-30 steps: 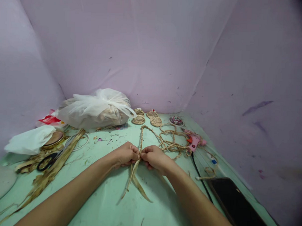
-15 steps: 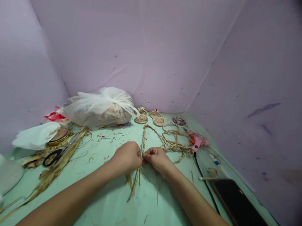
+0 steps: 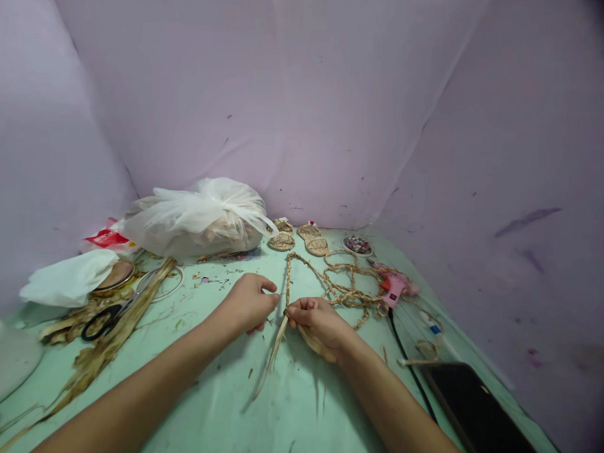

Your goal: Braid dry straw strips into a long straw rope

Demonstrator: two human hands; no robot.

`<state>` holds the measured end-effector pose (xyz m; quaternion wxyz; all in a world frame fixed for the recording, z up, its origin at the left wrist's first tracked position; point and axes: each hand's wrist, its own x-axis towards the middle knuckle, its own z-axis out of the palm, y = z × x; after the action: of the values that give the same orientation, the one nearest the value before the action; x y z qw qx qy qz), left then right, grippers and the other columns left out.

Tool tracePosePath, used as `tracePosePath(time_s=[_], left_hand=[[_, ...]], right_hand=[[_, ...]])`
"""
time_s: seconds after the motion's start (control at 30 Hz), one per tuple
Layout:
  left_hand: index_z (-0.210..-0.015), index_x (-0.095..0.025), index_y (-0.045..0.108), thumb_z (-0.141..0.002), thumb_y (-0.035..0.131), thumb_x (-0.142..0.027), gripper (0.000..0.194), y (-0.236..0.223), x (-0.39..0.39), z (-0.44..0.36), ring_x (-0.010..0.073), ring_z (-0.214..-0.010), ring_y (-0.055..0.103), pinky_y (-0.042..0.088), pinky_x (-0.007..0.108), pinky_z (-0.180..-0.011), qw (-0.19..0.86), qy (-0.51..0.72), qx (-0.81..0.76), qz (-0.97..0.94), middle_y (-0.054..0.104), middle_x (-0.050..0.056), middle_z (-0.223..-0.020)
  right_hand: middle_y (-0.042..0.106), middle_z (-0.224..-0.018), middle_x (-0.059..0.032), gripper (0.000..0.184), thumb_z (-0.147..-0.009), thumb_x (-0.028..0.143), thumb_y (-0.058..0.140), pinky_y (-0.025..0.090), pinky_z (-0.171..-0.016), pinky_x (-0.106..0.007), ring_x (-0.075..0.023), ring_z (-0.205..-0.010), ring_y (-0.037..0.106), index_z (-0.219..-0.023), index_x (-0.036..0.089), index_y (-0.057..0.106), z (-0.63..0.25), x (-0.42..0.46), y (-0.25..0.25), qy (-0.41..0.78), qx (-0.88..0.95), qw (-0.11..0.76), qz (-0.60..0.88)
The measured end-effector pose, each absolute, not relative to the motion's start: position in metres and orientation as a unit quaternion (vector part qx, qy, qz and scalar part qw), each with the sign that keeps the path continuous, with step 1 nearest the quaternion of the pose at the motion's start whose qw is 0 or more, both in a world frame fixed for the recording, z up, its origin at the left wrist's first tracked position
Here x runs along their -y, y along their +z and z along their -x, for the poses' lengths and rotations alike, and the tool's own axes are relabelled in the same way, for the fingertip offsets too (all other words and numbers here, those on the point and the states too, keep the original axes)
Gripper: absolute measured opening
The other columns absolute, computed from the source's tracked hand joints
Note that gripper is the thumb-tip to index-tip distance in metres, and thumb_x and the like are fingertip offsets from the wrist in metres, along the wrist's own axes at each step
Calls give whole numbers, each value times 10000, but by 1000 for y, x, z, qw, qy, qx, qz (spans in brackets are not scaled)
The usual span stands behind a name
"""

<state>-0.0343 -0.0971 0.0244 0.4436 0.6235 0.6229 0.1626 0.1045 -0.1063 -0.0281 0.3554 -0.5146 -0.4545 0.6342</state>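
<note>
My left hand [image 3: 247,303] and my right hand [image 3: 314,322] meet at the middle of the green table [image 3: 214,409]. Both pinch loose dry leaf strands [image 3: 275,349] at the near end of a braided straw rope [image 3: 288,279]. The rope runs away from me and coils into a tangled heap [image 3: 348,287] at the right. The left hand's thumb and forefinger hold a thin strand out to the side. The right hand's fingers are curled round the braid's end, with a strand trailing under the palm.
A tied white plastic bag [image 3: 197,216] lies at the back left. Scissors [image 3: 102,319], dry leaves [image 3: 101,351] and white cloth [image 3: 68,278] sit at the left. Small woven sandals [image 3: 299,236], a bead dish [image 3: 358,243], a pink glue gun [image 3: 393,286] and a black phone [image 3: 483,421] lie right.
The left hand has pulled back slightly to the left and opened its pinch onto one thin strand. The right hand has turned palm up on the braid's end. The loose strands have shifted.
</note>
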Motion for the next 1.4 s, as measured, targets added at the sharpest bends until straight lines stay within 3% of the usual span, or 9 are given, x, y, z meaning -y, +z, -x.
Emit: tracePosePath(time_s=[0.1,0.17,0.27,0.4,0.53,0.73,0.87,1.1,1.4], left_hand=[[-714,-88,590,-657,466,-189,170,14,88,37,60,-351,404,302,190,-355,642,140,-554,-511,575,37,-575],[-608,-88,567,-660,458,-175,148,7,87,35,65,-331,390,297,185,-343,675,132,-532,-494,488,6,-435],[-542,-105,542,-651,470,-174,147,1,87,33,68,-291,338,258,189,-321,631,133,-554,-527,388,-26,-331],[-472,-137,463,-621,483,-145,150,-3,87,30,59,-282,286,214,195,-324,571,119,-582,-567,354,-38,-303],[-444,-151,423,-568,456,-86,144,-5,88,27,54,-281,237,162,204,-329,515,111,-611,-591,314,-46,-287],[-446,-163,450,-567,438,-174,122,-1,94,24,76,-254,225,152,218,-314,516,51,-631,-577,281,-38,-264],[-426,-170,410,-562,446,-207,145,-1,96,22,72,-253,232,146,215,-311,515,76,-641,-564,295,-35,-282],[-395,-165,369,-488,410,-116,113,-3,94,23,56,-265,218,129,201,-313,578,142,-620,-511,289,-34,-270],[-478,-129,505,-490,450,-122,57,-6,90,31,45,-272,203,121,193,-315,602,127,-561,-553,282,-56,-273]], right_hand=[[410,-405,44,156,-584,243,551,194,-401,-192,-41,-378,306,-492,139,481,-106,105,-28,653,461,368,475],[453,-443,30,124,-578,227,547,227,-420,-192,-50,-405,347,-515,136,492,-107,105,-27,661,470,353,466],[472,-472,24,57,-585,159,513,254,-445,-190,-56,-432,364,-537,131,500,-108,106,-24,618,524,316,494],[539,-547,-1,72,-624,116,473,273,-474,-192,-79,-496,416,-624,132,543,-108,110,-21,425,659,254,566],[617,-672,-51,132,-673,147,472,283,-518,-213,-128,-616,516,-721,146,595,-104,116,-13,211,761,161,592],[644,-729,-91,171,-681,263,534,307,-542,-238,-184,-672,572,-787,164,626,-94,127,3,96,761,64,638],[646,-729,-108,158,-693,214,516,340,-570,-238,-186,-688,587,-756,152,647,-85,136,13,68,746,38,661],[654,-766,-131,217,-733,132,453,376,-607,-227,-180,-712,603,-805,121,657,-70,148,23,87,740,13,666],[641,-776,-157,213,-732,99,463,377,-594,-247,-205,-699,597,-855,99,636,-60,152,14,138,761,15,634]])
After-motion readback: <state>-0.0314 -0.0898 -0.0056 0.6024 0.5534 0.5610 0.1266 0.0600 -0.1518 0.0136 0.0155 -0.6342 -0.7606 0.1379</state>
